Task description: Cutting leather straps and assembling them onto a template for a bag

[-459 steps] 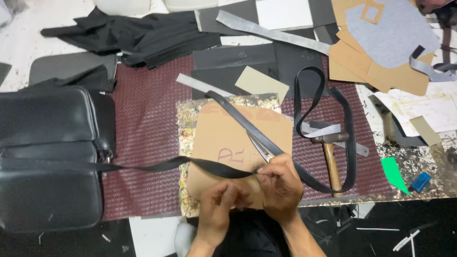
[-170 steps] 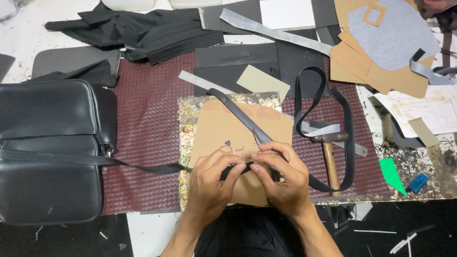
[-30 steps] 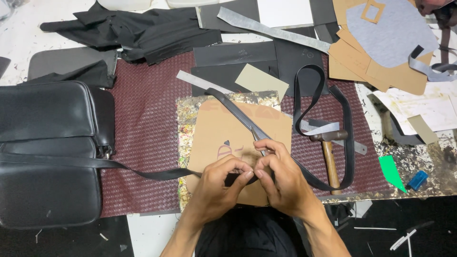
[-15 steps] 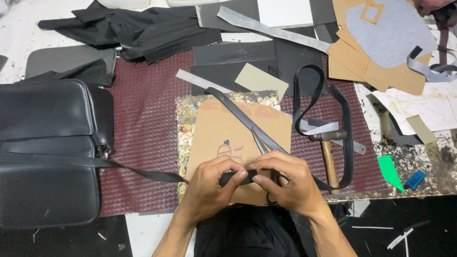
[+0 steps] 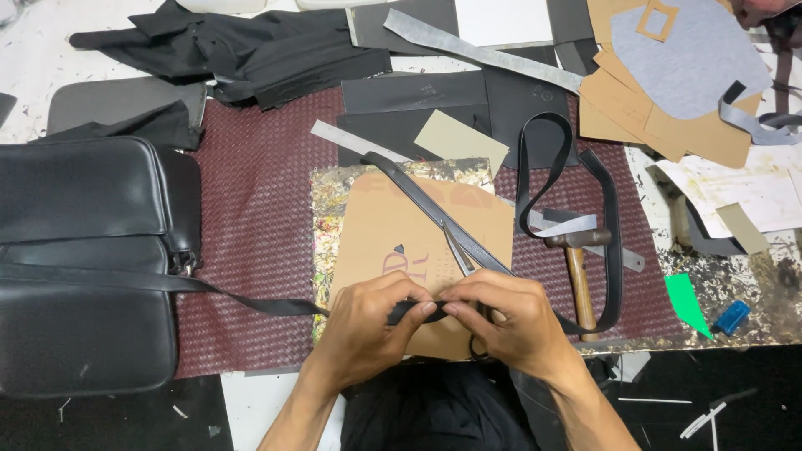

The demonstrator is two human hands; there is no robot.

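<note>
One large black leather bag (image 5: 83,267), smooth and boxy, lies shut on the counter (image 5: 33,50), contents hidden. Beside it a maroon woven mat (image 5: 251,209) carries a flat tan cardboard sheet (image 5: 393,234). A thin black strap (image 5: 242,296) runs from the bag to both hands, left hand (image 5: 363,330) and right hand (image 5: 510,321) pinching it together over the cardboard's near edge. A wooden-handled hammer (image 5: 578,276) lies just right.
</note>
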